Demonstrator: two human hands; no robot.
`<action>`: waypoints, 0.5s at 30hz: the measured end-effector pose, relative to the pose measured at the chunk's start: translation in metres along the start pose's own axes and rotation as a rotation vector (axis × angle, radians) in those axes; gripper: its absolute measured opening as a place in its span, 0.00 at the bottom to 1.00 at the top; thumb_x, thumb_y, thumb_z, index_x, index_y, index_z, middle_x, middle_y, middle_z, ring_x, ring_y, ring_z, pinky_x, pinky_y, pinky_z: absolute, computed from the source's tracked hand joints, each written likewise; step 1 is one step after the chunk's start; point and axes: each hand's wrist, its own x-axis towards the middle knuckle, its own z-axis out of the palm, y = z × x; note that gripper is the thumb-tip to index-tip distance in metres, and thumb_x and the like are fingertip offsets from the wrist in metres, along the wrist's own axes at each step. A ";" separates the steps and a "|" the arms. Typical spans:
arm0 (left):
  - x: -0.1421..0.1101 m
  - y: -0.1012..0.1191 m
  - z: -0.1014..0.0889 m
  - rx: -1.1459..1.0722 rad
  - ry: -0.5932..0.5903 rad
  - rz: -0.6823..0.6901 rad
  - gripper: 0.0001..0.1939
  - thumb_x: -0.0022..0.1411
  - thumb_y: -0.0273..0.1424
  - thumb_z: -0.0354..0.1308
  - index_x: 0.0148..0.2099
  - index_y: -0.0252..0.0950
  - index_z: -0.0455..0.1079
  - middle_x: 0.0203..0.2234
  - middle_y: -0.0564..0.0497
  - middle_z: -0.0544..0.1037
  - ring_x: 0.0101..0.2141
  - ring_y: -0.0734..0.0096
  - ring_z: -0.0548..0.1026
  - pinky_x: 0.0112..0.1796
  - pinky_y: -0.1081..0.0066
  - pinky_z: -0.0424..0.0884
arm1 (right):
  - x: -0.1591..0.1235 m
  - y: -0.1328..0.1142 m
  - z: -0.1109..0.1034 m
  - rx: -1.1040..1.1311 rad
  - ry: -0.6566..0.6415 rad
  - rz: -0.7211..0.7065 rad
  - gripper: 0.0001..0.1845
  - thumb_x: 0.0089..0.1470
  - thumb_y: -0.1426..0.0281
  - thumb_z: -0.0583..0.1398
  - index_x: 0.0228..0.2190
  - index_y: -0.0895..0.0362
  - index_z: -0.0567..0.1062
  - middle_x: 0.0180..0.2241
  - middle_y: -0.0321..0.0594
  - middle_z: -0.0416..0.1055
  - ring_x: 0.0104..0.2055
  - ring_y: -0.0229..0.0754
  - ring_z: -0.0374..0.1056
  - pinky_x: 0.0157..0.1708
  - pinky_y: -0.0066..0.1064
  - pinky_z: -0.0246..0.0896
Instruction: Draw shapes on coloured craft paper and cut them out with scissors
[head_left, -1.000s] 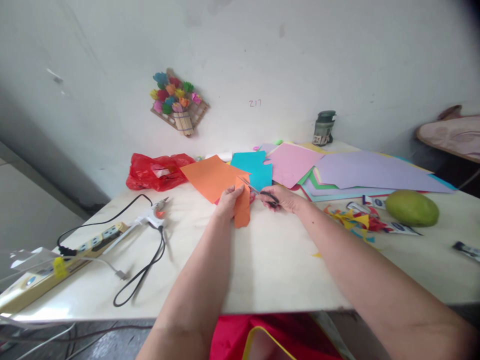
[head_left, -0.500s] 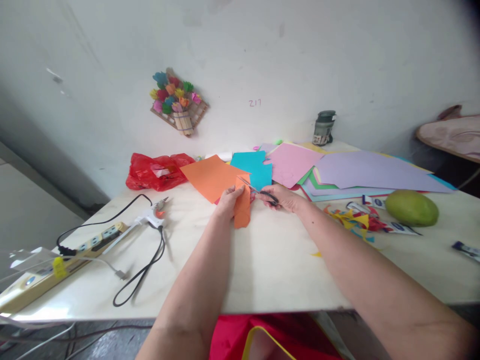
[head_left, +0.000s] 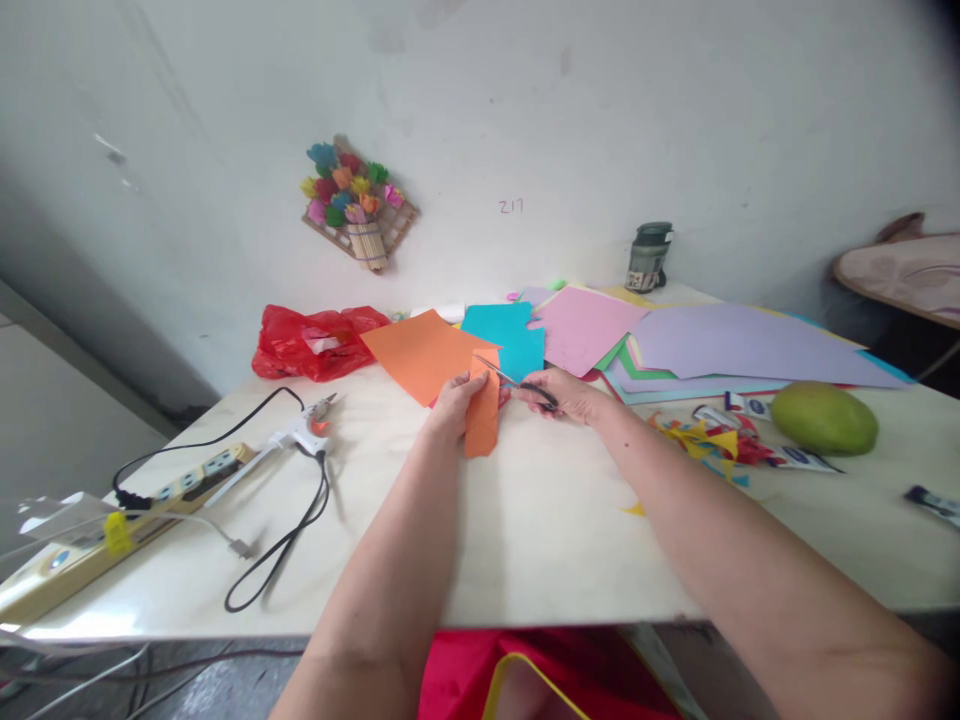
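Note:
My left hand (head_left: 454, 400) pinches a narrow strip of orange paper (head_left: 482, 420), held upright over the table. In my right hand (head_left: 562, 393) is a pair of scissors (head_left: 538, 393) with dark handles, fingers closed around them. The blades point left and lie across the upper part of the strip. Behind my hands are a larger orange sheet (head_left: 420, 350) and a teal sheet (head_left: 501, 325) with a notched right edge.
A glue gun (head_left: 311, 430) with a looped cord and a power strip (head_left: 187, 490) lie left, near a red plastic bag (head_left: 322, 345). To the right are coloured sheets (head_left: 742, 340), paper scraps (head_left: 705, 440), small tubes (head_left: 802, 458) and a green fruit (head_left: 823, 417). A bottle (head_left: 649, 257) stands behind.
The lower end of the orange strip has swung slightly left. Both hands and the scissors stay in nearly the same place.

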 end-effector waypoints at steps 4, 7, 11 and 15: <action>0.005 -0.002 -0.009 0.037 -0.006 -0.004 0.10 0.47 0.30 0.65 0.31 0.30 0.70 0.22 0.48 0.75 0.21 0.72 0.73 0.25 0.74 0.69 | -0.001 -0.003 0.000 0.019 -0.013 0.005 0.17 0.44 0.57 0.60 0.20 0.58 0.66 0.14 0.31 0.61 0.13 0.28 0.52 0.11 0.24 0.41; 0.004 -0.001 -0.011 0.057 -0.018 -0.011 0.11 0.47 0.30 0.65 0.31 0.30 0.70 0.23 0.47 0.76 0.23 0.70 0.74 0.27 0.73 0.70 | -0.002 -0.005 -0.001 0.063 -0.041 0.023 0.16 0.44 0.58 0.60 0.20 0.58 0.66 0.13 0.30 0.60 0.12 0.29 0.51 0.11 0.24 0.42; 0.000 0.004 -0.010 0.066 -0.028 -0.019 0.10 0.47 0.31 0.65 0.29 0.31 0.70 0.21 0.47 0.75 0.22 0.70 0.74 0.27 0.72 0.69 | -0.003 -0.006 -0.004 0.044 -0.048 0.049 0.14 0.44 0.59 0.59 0.21 0.59 0.68 0.14 0.32 0.62 0.12 0.28 0.52 0.11 0.24 0.41; 0.000 0.008 -0.015 0.104 -0.064 -0.057 0.09 0.46 0.32 0.66 0.28 0.31 0.71 0.20 0.49 0.75 0.20 0.71 0.72 0.24 0.74 0.67 | -0.003 -0.005 -0.007 0.053 -0.058 0.071 0.15 0.44 0.59 0.59 0.23 0.59 0.68 0.14 0.31 0.62 0.12 0.28 0.52 0.12 0.24 0.42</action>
